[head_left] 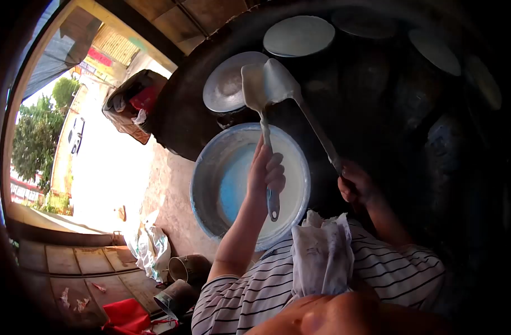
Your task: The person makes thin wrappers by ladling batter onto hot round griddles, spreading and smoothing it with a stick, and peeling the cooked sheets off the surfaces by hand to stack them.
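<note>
Short spatula (254,88), pale-smeared, blade outward, handle over basin (196,190); long-handled spatula (280,84) aslant, blades overlapping in view.

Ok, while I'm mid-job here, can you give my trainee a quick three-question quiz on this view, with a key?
1. True or false: both hands are empty.
2. Multiple choice: which bright colour shows inside the basin?
A) red
B) yellow
C) blue
3. Fill in the blank: in this view, the heads of the two held ____ overlap.

Key:
1. False. The left hand grips one spatula by its handle, and the right hand grips a second spatula.
2. C, blue.
3. Spatulas.
</note>
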### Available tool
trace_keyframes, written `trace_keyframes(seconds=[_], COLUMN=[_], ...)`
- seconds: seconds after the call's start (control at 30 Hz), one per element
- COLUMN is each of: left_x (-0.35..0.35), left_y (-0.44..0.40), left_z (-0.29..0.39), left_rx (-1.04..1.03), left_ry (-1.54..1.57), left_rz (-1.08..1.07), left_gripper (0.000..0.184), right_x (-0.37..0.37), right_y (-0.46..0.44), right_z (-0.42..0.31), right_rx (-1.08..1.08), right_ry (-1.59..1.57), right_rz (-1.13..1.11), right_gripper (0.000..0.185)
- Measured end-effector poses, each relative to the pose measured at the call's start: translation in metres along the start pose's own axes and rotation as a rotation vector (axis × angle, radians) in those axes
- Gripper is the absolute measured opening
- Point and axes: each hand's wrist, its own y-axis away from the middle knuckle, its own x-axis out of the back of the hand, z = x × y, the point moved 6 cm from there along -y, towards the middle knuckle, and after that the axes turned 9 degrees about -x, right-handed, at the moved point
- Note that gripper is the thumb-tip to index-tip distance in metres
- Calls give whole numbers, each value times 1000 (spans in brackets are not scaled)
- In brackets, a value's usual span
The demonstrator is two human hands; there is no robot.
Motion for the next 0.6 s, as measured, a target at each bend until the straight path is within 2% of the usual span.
trace_keyframes(seconds=[0.03, 0.07, 0.1, 0.13, 0.17, 0.2, 0.23, 0.3, 0.37, 0.4, 0.43, 0.5, 0.53, 0.6], left_x=[-2, -23, -44, -57, -70, -87, -104, -125, -174, -202, -222, -224, -223, -225], left_y=[-29, -44, -58, -60, -62, -59, -56, -57, -38, -22, -9, 2, 6, 18], left_z=[-24, -46, -68, -93, -119, -149, -180, -261, -348, -387, -418, -482, -513, -566], left_rx=[219, 402, 584, 680, 769, 743, 716, 829, 1067, 1268, 1446, 1562, 1615, 1717], left_ry=[224, 450, 667, 617, 566, 444, 321, 165, 263, 474, 675, 684, 639, 472], left_rz=[-44, 18, 124, 38, -55, -125, -192, -302, -187, -44, 126, -58, -176, -365], left_gripper=[19, 22, 35, 33, 32, 26, 33, 26, 31, 30, 29, 27, 26, 31], right_x=[8, 12, 6, 9, 13, 15, 16, 20, 26, 38, 59, 108, 121, 96], right_y=[12, 21, 44, 74, 105, 141, 179, 242, 297, 319, 331, 353, 369, 415], right_z=[3, 2, -4, -6, -17, -24, -39, -71, -88, -87, -66, 14, 56, 91], right_rx=[39, 96, 127, 162, 311, 451, 614, 835, 1025, 1135, 1197, 1027, 1049, 833], right_ry=[31, 59, 56, 124, 164, 202, 235, 367, 569, 668, 598, 696, 801, 708], right_rz=[144, 283, 446, 505, 570, 651, 830, 1191, 1486, 1601, 1722, 2086, 2210, 2235], right_gripper=[32, 31, 29, 35, 38, 41, 43, 45, 45, 45, 46, 47, 48, 48])
